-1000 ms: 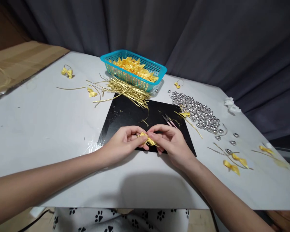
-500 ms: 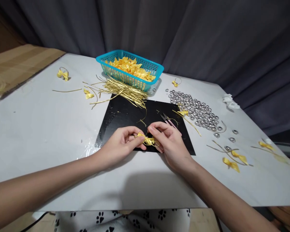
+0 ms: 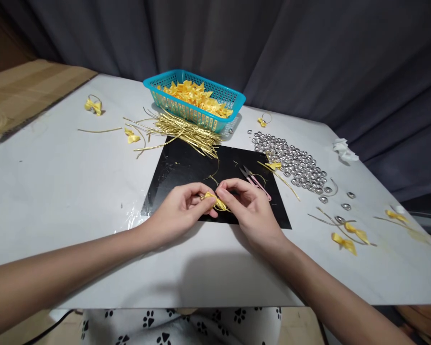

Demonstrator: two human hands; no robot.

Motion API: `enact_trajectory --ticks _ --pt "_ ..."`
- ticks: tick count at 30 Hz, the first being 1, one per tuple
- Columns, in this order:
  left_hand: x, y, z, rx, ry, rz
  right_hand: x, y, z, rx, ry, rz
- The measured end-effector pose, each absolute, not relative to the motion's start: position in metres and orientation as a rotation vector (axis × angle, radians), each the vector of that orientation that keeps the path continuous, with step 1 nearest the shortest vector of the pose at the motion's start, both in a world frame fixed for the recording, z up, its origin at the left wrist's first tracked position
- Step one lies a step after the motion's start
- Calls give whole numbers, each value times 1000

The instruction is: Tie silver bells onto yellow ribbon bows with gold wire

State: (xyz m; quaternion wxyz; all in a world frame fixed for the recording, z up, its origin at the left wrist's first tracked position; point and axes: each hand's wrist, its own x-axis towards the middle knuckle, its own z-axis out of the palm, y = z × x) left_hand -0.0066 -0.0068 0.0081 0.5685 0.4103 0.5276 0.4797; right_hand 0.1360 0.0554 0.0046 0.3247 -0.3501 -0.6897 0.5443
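Over the near edge of a black mat (image 3: 187,167), my left hand (image 3: 181,211) and my right hand (image 3: 251,208) meet and pinch one small yellow ribbon bow (image 3: 215,200) with a thin gold wire tie round it. Both hands have their fingers closed on it. Small pink-handled snips (image 3: 255,181) lie on the mat just beyond my right hand. A heap of gold wire ties (image 3: 185,132) lies at the mat's far edge.
A teal basket (image 3: 233,98) full of yellow bows stands at the back. A pile of silver beads (image 3: 294,163) spreads to the right. Loose yellow bows (image 3: 346,237) lie at right and far left (image 3: 92,105). A cardboard sheet (image 3: 25,88) lies at left.
My hands have closed in on the bow and shifted slightly away from me; the right fingers now cover more of it. The view has shifted a little.
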Motion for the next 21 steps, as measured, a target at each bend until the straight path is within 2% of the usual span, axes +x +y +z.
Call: enact_trajectory --ticks 7,21 --pt "-5 -8 7 1010 1271 1108 135 57 9 -920 -1641 1434" --pt "-5 -13 -2 1587 1478 1110 132 53 29 -1145 -1045 1945"
